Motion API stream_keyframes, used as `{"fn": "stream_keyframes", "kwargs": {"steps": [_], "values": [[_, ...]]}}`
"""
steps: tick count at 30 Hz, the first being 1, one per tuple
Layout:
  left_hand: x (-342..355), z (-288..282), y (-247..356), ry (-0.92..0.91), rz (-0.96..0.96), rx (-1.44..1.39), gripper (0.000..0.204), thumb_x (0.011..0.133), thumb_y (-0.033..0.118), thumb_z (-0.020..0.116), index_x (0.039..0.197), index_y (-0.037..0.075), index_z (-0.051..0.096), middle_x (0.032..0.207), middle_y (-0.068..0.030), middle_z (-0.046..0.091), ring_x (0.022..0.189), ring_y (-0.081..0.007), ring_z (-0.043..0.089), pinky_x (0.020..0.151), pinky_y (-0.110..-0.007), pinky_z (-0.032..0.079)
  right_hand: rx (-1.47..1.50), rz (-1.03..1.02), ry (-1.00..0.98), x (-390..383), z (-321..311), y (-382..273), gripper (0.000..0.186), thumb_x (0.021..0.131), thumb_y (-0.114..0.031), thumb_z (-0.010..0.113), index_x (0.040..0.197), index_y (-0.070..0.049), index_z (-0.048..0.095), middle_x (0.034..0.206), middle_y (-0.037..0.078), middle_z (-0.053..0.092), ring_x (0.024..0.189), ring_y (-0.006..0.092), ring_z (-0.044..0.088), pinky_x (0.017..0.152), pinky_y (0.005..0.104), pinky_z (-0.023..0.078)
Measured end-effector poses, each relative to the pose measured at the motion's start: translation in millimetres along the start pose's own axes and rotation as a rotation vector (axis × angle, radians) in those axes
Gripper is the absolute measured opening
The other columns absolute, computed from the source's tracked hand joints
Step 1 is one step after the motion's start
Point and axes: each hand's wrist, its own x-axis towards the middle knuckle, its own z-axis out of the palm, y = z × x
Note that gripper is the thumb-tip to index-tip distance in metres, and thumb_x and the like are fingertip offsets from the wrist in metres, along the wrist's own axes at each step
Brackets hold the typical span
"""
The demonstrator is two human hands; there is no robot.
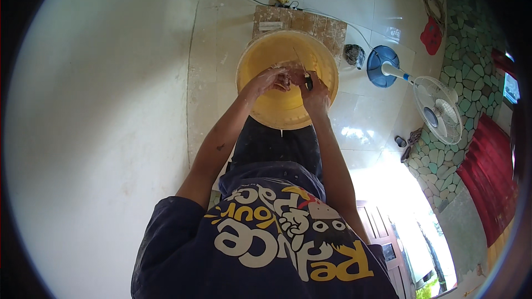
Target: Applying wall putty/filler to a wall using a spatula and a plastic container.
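Over a round yellow tub (254,52), my left hand (270,82) has its fingers curled at a pale, smeared piece (291,71) that I cannot make out clearly. My right hand (315,94) grips the dark handle (308,83) of a tool, whose thin edge points up toward the far rim. Both hands are close together inside the tub's outline, with whitish residue on the fingers. The tub rests above my legs, partly over a dusty tiled board (327,27).
A standing fan (438,108) with a blue base (382,63) is right of the tub, beside a dark bundle (353,55). Cables cross the tiled floor behind. A white wall (100,133) fills the left; a pebbled border (465,61) and red cloth (485,177) lie right.
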Motion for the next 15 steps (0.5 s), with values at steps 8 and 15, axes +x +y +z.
{"fn": "stream_keyframes", "kwargs": {"steps": [8,15], "values": [[6,-18,6,0.383,-0.257,-0.067,0.065,0.095,0.067,0.041,0.115,0.009,0.062,0.086,-0.0061,0.067,0.078,-0.021,0.067,0.067,-0.037,0.056,-0.056,0.152,-0.116,-18,-11,6,0.028,0.089,-0.028,0.068,0.107,-0.008,0.061,0.082,0.018,0.069,0.081,0.0395,0.068,0.069,0.0494,0.053],[40,-30,-16,0.859,-0.262,0.423,0.058,0.094,0.062,0.048,0.108,0.009,0.068,0.078,-0.0106,0.067,0.078,-0.0211,0.067,0.062,-0.041,0.056,0.185,0.136,-0.059,-25,-23,12,0.03,0.087,-0.03,0.07,0.099,-0.003,0.063,0.078,0.02,0.068,0.074,0.0408,0.067,0.063,0.0468,0.051]]}}
